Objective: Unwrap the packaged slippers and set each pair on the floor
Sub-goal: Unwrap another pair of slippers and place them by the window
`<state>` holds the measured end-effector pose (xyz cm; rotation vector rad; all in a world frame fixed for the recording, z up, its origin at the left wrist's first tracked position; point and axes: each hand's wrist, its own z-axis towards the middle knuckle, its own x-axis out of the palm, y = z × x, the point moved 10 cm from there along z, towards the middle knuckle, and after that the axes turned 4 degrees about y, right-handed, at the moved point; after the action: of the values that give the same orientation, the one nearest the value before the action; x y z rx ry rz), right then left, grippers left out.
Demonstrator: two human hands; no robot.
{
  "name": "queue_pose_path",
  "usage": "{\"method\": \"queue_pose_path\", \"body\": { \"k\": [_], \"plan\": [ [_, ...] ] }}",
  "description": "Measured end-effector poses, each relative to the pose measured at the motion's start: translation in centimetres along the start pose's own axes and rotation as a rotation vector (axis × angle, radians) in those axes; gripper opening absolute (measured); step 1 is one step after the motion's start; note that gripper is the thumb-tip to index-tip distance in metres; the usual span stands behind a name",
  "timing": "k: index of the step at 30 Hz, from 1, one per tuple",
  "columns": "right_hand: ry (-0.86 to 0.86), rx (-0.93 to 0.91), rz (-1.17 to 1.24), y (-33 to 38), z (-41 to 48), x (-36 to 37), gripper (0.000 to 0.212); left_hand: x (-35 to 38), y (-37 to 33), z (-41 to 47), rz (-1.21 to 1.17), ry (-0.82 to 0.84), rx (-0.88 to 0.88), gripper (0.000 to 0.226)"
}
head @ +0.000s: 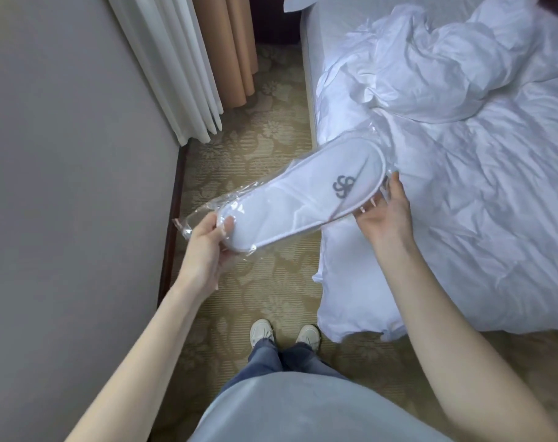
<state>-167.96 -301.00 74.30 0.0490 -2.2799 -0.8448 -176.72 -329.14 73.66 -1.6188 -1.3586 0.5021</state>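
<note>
Between the wall and the bed, above the carpet: the packaged slippers (300, 193) were held in the air, not yet on the floor.
Wrap: the clear plastic wrap (193, 218) was still closed around the white slippers, and its loose end stuck out past the heel on the left.
Long axis: it ran slantwise, from near left to far right.
Toe: the rounded toe end pointed far right, over the edge of the bed (306, 74).
Heel: the heel end pointed near left, toward the wall (64, 154).
Face: the upper side with the grey logo (344, 186) looked up.
Left hand: the left hand (207, 244) gripped the heel end through the plastic, with the thumb on top and the fingers below.
Right hand: the right hand (384, 212) was palm up at the toe end, and its fingertips touched the wrap there; whether it pinched the plastic, I cannot tell.
Bed cover: a crumpled white duvet (494, 218) lay on the bed and hung over its near left corner.
Carpet: the carpet (271, 129) had a flower pattern in beige.
Curtains: white and tan curtains (182, 59) hung far left.
Feet: two pale shoes (261, 331) stood on the carpet below the package.
</note>
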Motion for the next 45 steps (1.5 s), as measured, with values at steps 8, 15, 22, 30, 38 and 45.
{"method": "queue_pose_path", "body": {
  "k": [8,15,22,30,38,45],
  "plan": [
    [-0.035,0.131,-0.148,0.0,1.2,-2.3,0.030,-5.8,-3.2,1.1,0.035,-0.109,0.146,0.021],
    [-0.117,0.110,-0.302,-2.1,1.4,-2.7,0.014,-5.2,-3.0,1.8,0.070,-0.048,0.156,0.024],
    [-0.264,-0.028,-0.094,0.8,2.3,-8.0,0.018,-9.2,-3.9,2.2,0.149,-0.238,0.230,0.028],
    [-0.454,-0.066,-0.316,4.8,1.8,-14.0,0.031,-15.0,-2.5,1.5,0.088,-0.776,0.224,0.030],
    [-0.463,-0.077,-0.180,1.8,1.3,-13.3,0.025,-13.7,0.3,2.5,-0.197,-0.793,0.183,0.019],
    [-0.236,-0.133,-0.367,-0.7,1.8,-8.0,0.040,-8.1,0.6,3.2,-0.169,-0.487,0.102,0.033]
  ]
}}
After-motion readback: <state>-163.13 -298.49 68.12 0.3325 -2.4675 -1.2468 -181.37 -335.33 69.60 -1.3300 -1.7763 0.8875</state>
